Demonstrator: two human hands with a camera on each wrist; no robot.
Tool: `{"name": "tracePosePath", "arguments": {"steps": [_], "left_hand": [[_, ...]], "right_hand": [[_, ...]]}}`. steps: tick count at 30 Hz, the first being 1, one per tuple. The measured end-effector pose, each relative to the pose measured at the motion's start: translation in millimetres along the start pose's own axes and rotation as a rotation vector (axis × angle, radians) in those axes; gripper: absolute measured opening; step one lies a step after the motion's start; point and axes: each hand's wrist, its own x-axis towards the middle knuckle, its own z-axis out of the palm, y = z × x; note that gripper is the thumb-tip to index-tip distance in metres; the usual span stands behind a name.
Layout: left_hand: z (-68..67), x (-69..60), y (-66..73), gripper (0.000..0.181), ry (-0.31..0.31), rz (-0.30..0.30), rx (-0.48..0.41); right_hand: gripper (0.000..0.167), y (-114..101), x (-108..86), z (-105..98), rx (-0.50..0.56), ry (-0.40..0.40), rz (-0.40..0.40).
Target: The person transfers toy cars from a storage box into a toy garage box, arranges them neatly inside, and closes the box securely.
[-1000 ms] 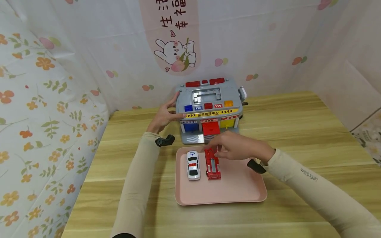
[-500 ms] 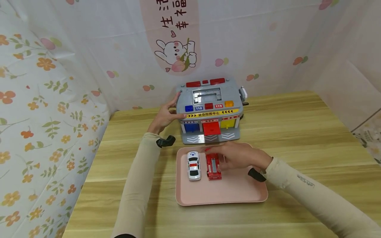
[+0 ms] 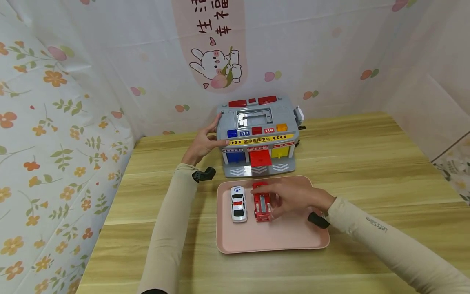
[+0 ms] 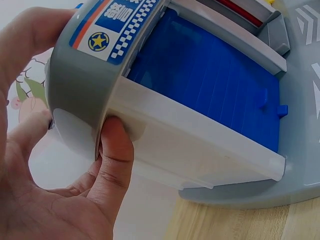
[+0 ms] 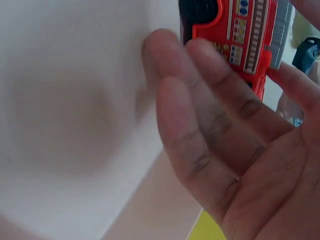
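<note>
A toy emergency station [image 3: 284,116] with a grey roof stands at the back of the table. My left hand [image 3: 200,148] grips the left end of its roof. In the left wrist view the thumb [image 4: 118,155] presses under the roof edge, beside the blue door [image 4: 210,85]. A red toy fire truck [image 3: 262,206] lies in the pink tray [image 3: 297,241]. Over it is my right hand [image 3: 293,197], index finger across the front end and thumb at the rear. The right wrist view shows the other fingers [image 5: 175,110] free beside the truck.
A white toy police car [image 3: 239,212] lies in the tray, left of the truck. The station's middle red door [image 3: 260,158] is raised outward; its yellow door [image 3: 280,152] looks closed. A patterned cloth [image 3: 147,49] hangs behind the wooden table [image 3: 367,163].
My right hand has come down and toward me over the fire truck, its thumb moving to the truck's rear end. My left hand and the station have stayed put.
</note>
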Motion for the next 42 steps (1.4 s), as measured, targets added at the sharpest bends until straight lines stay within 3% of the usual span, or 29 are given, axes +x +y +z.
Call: {"name": "tracePosePath", "arguments": {"steps": [3, 12, 19, 25, 42], "left_hand": [[-0.3, -0.7, 0.6, 0.095, -0.001, 0.000, 0.003], [-1.2, -1.9, 1.9, 0.095, -0.004, -0.002, 0.005], [-1.2, -3.3, 2.5, 0.096, -0.001, 0.003, 0.005], [-0.4, -3.2, 1.8, 0.095, -0.003, 0.005, 0.000], [1.1, -2.4, 1.2, 0.094, 0.001, 0.008, 0.013]], "right_hand": [[0.083, -1, -1.2, 5, 0.020, 0.020, -0.017], [0.081, -7, -0.3, 21, -0.089, 0.124, -0.008], [0.067, -7, -1.2, 21, -0.167, 0.168, -0.063], [0.065, -10, -3.1, 20, -0.233, 0.184, -0.072], [0.064, -16, -11.1, 0, -0.141, 0.202, -0.040]]}}
